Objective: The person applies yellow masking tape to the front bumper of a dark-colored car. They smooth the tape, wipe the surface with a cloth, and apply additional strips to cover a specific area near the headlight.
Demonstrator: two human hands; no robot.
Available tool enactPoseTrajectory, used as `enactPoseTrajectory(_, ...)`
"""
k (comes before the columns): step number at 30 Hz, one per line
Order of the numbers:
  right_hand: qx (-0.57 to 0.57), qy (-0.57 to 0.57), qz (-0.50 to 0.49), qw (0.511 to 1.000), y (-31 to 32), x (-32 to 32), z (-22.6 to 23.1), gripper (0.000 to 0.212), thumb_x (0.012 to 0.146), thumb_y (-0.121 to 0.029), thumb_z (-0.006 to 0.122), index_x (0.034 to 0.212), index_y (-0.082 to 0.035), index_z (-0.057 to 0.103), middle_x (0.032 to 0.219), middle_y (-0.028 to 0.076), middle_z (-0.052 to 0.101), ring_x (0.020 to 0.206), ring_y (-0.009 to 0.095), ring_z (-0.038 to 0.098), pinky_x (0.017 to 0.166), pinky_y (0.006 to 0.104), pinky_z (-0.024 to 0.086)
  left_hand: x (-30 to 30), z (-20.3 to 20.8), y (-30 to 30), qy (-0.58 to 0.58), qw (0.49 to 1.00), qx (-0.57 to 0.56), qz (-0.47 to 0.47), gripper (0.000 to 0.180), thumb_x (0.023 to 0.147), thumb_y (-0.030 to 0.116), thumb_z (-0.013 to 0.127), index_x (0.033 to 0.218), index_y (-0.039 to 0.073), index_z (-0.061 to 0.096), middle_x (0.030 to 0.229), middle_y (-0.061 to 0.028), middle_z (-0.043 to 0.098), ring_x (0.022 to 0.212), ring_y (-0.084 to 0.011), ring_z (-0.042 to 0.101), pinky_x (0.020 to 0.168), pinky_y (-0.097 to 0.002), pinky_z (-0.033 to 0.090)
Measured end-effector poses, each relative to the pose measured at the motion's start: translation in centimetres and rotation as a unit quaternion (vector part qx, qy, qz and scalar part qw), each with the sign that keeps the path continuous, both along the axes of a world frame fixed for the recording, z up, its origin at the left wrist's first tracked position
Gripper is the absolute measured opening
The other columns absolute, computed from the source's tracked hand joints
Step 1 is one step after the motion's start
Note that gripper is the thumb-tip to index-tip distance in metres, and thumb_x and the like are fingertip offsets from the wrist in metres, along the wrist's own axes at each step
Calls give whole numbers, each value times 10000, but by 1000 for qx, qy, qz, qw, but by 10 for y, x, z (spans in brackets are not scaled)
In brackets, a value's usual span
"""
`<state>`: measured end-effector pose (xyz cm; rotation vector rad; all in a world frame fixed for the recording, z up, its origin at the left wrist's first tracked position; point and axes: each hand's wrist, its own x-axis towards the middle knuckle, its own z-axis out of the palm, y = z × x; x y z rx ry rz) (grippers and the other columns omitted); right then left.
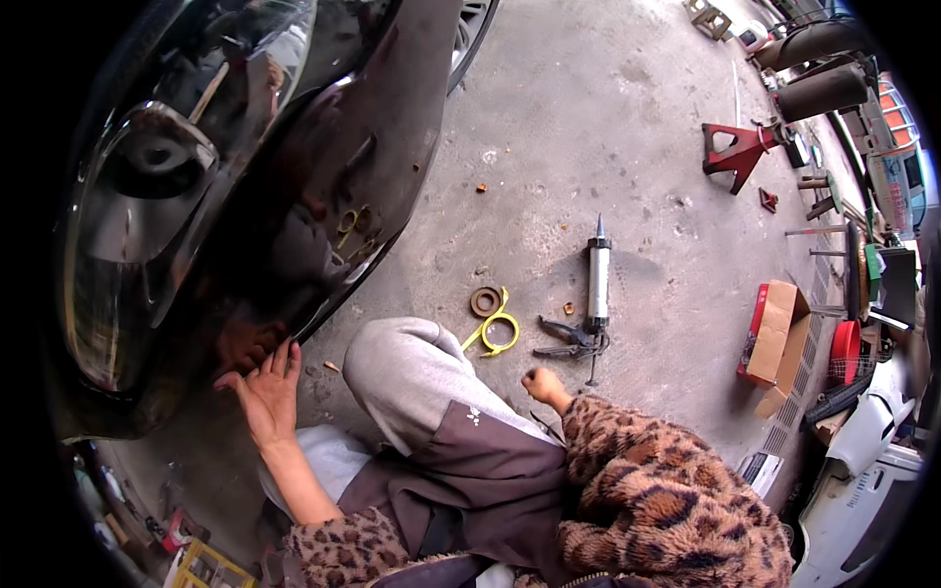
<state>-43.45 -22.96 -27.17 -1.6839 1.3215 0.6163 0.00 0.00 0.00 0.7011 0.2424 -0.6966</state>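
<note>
My left hand is raised with its fingers spread, at the lower edge of the dark, glossy car bumper. Its fingertips are close to the bumper; I cannot tell whether they touch. My right hand is closed in front of my knee, and whatever it may hold is hidden. Just beyond it lies a caulking gun with a silver barrel, a pointed nozzle and black handles. Left of the gun, on the concrete, are a roll of yellow tape with a loose end and a smaller brown tape roll.
The car's headlight fills the upper left. A red jack stand stands at the far right, with an open cardboard box nearer. Stools, a red round container and white car parts crowd the right side. Small orange bits dot the floor.
</note>
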Motion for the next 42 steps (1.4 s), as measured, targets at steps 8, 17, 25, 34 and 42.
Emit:
enactPoseTrajectory(8, -3, -132, 1, 991, -22, 65, -23, 298, 916, -232, 587, 1037, 16, 699, 768, 125, 716, 636, 197, 692, 644, 378, 555, 8, 13, 3, -2, 999, -29, 42, 885, 818, 492, 729, 1352, -110, 361, 1489, -280, 333, 1420, -484, 264, 1197, -638, 212)
enactPoseTrajectory(17, -57, -378, -284, 880, -92, 137, 127, 258, 1008, -199, 581, 896, 20, 660, 639, 25, 595, 586, 98, 538, 562, 269, 446, -21, 15, -12, -41, 999, 9, 24, 870, 863, 541, 662, 1387, -81, 352, 1490, -274, 360, 1390, -487, 346, 1173, -652, 270)
enactPoseTrajectory(25, -154, -830, 304, 441, -13, 305, 376, 108, 704, -55, 680, 735, -126, 604, 697, -12, 616, 553, 153, 570, 485, 304, 448, -23, 19, -34, -68, 996, -39, 46, 820, 867, 546, 662, 1373, -50, 415, 1373, -223, 497, 1324, -449, 443, 1145, -646, 325)
enactPoseTrajectory(34, -199, -801, 518, 224, 60, 437, 396, 243, 676, -235, 675, 661, -105, 470, 614, 19, 430, 525, 177, 519, 469, 326, 435, -26, -4, -42, -20, 983, -180, 15, 614, 974, 462, 573, 1324, -27, 449, 1275, -184, 548, 1279, -362, 464, 1106, -551, 377)
enactPoseTrajectory(42, -197, -783, 514, 290, 71, 429, 399, 278, 744, -257, 711, 679, -87, 501, 620, 37, 508, 540, 213, 591, 473, 347, 482, -20, -1, -54, -24, 988, -116, 102, 555, 973, 473, 580, 1236, -5, 478, 1173, -143, 543, 1164, -315, 478, 1018, -497, 400)
